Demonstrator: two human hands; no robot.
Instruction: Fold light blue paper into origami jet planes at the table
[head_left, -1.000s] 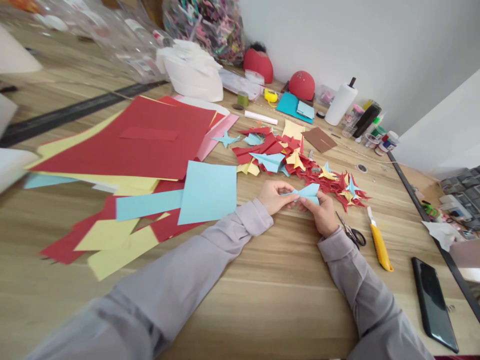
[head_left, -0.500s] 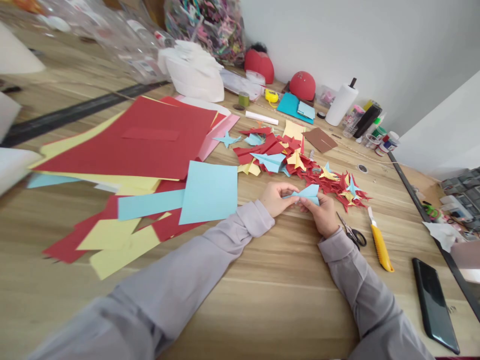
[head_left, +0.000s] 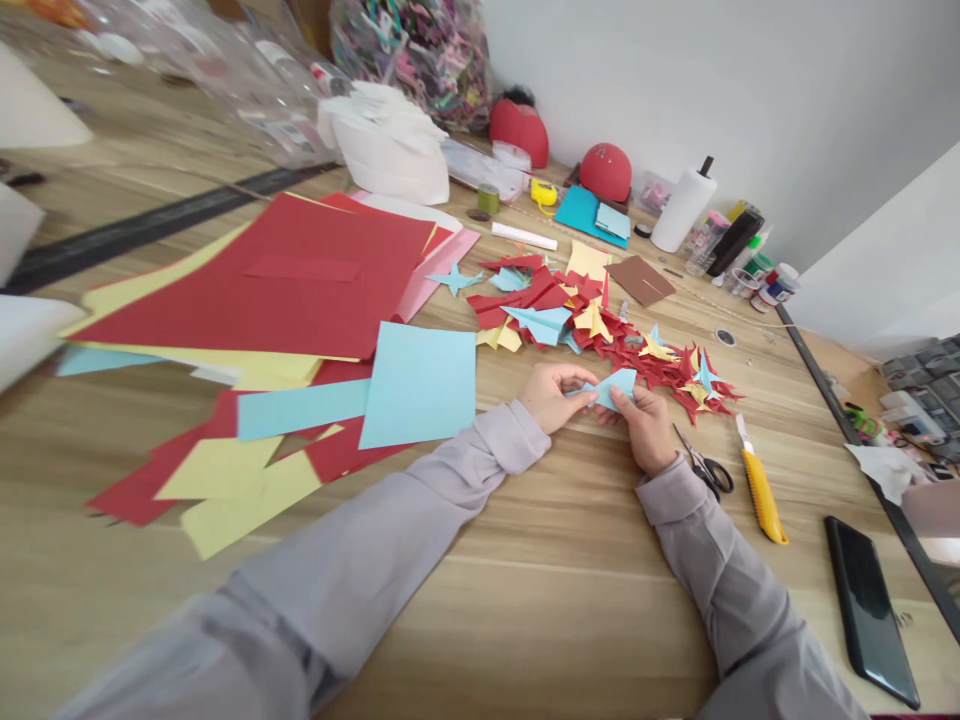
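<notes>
Between my two hands is a small folded piece of light blue paper (head_left: 619, 382), held just above the table. My left hand (head_left: 553, 395) pinches its left end between thumb and fingers. On the right side, my right hand (head_left: 641, 420) grips the same piece, with the thumb on its near face. The fingertips of both hands nearly meet. Behind them lies a pile of folded red, yellow and blue paper shapes (head_left: 540, 290). A flat light blue sheet (head_left: 420, 385) is left of my left hand.
Scissors (head_left: 709, 470), a yellow cutter (head_left: 761, 490) and a black phone (head_left: 870, 605) lie on the right. Large red sheets (head_left: 300, 280) and yellow scraps (head_left: 247, 510) cover the left. A white roll (head_left: 682, 210) and small bottles stand along the back.
The folded blue paper has changed its angle a little and shows a broader face. My right thumb and fingers have shifted slightly on it.
</notes>
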